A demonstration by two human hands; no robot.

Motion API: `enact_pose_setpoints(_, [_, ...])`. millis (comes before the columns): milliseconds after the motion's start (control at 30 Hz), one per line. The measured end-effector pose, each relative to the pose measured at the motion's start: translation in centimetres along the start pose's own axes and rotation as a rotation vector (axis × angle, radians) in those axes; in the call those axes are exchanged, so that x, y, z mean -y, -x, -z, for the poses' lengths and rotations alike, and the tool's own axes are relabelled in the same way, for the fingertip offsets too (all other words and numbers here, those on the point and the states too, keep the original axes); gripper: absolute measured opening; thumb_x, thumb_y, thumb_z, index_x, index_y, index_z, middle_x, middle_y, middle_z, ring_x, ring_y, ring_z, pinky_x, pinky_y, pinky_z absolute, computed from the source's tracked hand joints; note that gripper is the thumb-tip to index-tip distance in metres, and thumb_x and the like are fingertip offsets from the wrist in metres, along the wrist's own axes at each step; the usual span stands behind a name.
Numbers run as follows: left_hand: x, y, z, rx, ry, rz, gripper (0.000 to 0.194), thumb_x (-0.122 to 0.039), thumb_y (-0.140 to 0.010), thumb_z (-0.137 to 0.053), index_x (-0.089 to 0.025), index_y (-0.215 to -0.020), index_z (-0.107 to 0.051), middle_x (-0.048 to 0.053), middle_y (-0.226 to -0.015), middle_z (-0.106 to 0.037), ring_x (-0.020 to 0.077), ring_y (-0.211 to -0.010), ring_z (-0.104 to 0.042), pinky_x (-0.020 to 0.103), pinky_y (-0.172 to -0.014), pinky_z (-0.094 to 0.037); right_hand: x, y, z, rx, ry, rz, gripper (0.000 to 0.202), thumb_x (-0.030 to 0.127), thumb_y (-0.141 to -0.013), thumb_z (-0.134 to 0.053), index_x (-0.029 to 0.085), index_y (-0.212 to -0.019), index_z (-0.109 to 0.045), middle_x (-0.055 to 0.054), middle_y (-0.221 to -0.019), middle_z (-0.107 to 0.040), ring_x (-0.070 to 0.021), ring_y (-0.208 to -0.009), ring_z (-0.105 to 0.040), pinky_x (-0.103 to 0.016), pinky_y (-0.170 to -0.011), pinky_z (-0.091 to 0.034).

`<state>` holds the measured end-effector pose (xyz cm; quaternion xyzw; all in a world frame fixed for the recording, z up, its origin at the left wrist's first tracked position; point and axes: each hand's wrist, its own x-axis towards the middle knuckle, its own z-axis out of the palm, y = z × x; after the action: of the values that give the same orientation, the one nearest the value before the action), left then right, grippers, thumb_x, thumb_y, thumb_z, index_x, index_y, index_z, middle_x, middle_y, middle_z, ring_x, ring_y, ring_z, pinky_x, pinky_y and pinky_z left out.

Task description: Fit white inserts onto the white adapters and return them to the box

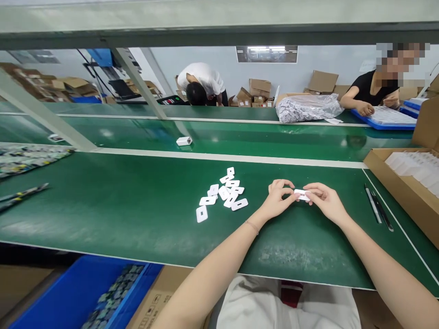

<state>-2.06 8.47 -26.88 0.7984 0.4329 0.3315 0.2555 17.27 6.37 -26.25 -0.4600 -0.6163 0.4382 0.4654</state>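
Observation:
A small white plate [302,195] with a slot in its middle is held just above the green table [137,201]. My left hand [279,198] pinches its left end between thumb and fingers. At its right end, the thumb and fingers of my right hand [324,199] grip the same piece. To the left of my hands lies a loose cluster of several flat white plates [207,200], each with a cut-out, some overlapping.
Two pen-like tools [372,203] lie at the right, beside a cardboard box [404,192] of translucent parts. Tweezers [24,196] rest at the far left. A white block [184,141] sits beyond the pale strip. Two people are across the benches, near a plastic bag [307,108].

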Motion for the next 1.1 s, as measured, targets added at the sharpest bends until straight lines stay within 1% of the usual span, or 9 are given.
enact_pose_setpoints(100, [-0.25,0.09,-0.02,0.013,0.013,-0.014,0.008,-0.03,-0.081,-0.071,-0.023,-0.078,-0.071,0.003,-0.112,-0.063,0.0262,-0.121,-0.046,0.047,-0.108,-0.029,0.02,0.11,-0.14,0.004,-0.013,-0.01,0.037,0.05,-0.074,-0.072,0.018,-0.092,-0.067,-0.003,-0.071,-0.069,-0.0157,-0.061,-0.058,-0.031,-0.063,-0.048])
enact_pose_setpoints(200, [-0.2,0.13,-0.02,0.014,0.019,-0.022,0.005,-0.027,-0.079,-0.073,-0.024,-0.08,-0.07,0.003,-0.113,-0.062,0.0258,-0.121,-0.046,0.047,-0.109,-0.029,-0.05,0.07,-0.08,0.002,-0.006,-0.007,0.034,0.048,-0.076,-0.071,0.018,-0.092,-0.067,-0.003,-0.071,-0.069,-0.0153,-0.062,-0.058,-0.03,-0.064,-0.047])
enact_pose_setpoints(400, [0.11,0.13,-0.03,0.002,0.036,-0.025,0.007,-0.027,-0.077,-0.074,-0.024,-0.081,-0.07,0.003,-0.113,-0.062,0.0268,-0.12,-0.047,0.048,-0.108,-0.03,0.17,0.05,0.01,-0.008,-0.011,-0.015,0.035,0.048,-0.075,-0.071,0.018,-0.091,-0.067,-0.003,-0.072,-0.069,-0.0151,-0.061,-0.058,-0.03,-0.063,-0.047])
enact_pose_setpoints(567, [0.11,0.13,0.13,-0.004,0.082,-0.021,0.006,-0.03,-0.081,-0.07,-0.025,-0.079,-0.071,0.004,-0.112,-0.064,0.0265,-0.119,-0.048,0.048,-0.108,-0.031,0.3,0.03,0.06,0.001,0.008,0.008,0.038,0.053,-0.078,-0.067,0.018,-0.091,-0.067,-0.002,-0.065,-0.067,-0.0164,-0.06,-0.06,-0.031,-0.065,-0.049])
enact_pose_setpoints(767, [0.28,-0.01,0.31,-0.004,0.155,0.003,0.006,-0.028,-0.081,-0.069,-0.025,-0.076,-0.071,0.004,-0.112,-0.065,0.0261,-0.117,-0.049,0.047,-0.108,-0.032,0.04,-0.23,0.32,0.022,-0.08,0.018,0.046,0.062,-0.08,-0.062,0.019,-0.096,-0.066,-0.004,-0.074,-0.069,-0.0187,-0.064,-0.066,-0.036,-0.071,-0.054])
enact_pose_setpoints(867, [0.3,0.0,0.34,-0.007,0.204,0.017,0.006,-0.027,-0.08,-0.07,-0.024,-0.074,-0.071,0.004,-0.11,-0.065,0.0264,-0.117,-0.049,0.047,-0.108,-0.031,0.06,-0.24,0.37,0.028,-0.098,0.012,0.048,0.063,-0.08,-0.061,0.019,-0.097,-0.066,-0.004,-0.074,-0.069,-0.0187,-0.063,-0.067,-0.037,-0.07,-0.056])
enact_pose_setpoints(1000, [0.2,-0.03,0.23,-0.008,0.31,0.034,0.011,-0.034,-0.076,-0.073,-0.025,-0.071,-0.071,0.005,-0.108,-0.065,0.0281,-0.119,-0.048,0.049,-0.11,-0.027,0.1,-0.13,0.13,0.039,-0.079,-0.001,0.043,0.056,-0.076,-0.07,0.018,-0.097,-0.068,-0.003,-0.07,-0.07,-0.0174,-0.062,-0.065,-0.035,-0.069,-0.055])
enact_pose_setpoints(1067, [0.18,-0.15,0.21,-0.011,0.391,0.049,0.019,-0.043,-0.074,-0.074,-0.024,-0.073,-0.072,0.006,-0.109,-0.066,0.0298,-0.12,-0.049,0.05,-0.111,-0.027,-0.02,-0.18,0.1,0.022,-0.072,-0.007,0.042,0.052,-0.072,-0.074,0.017,-0.096,-0.069,-0.003,-0.07,-0.07,-0.0169,-0.06,-0.064,-0.035,-0.067,-0.055])
enact_pose_setpoints(1100, [0.18,-0.24,0.26,-0.009,0.44,0.057,0.026,-0.049,-0.075,-0.072,-0.023,-0.079,-0.073,0.008,-0.111,-0.066,0.0304,-0.12,-0.05,0.049,-0.111,-0.029,-0.12,-0.25,0.17,0.0,-0.073,-0.007,0.043,0.052,-0.071,-0.075,0.017,-0.095,-0.069,-0.004,-0.071,-0.07,-0.0168,-0.06,-0.063,-0.035,-0.066,-0.055])
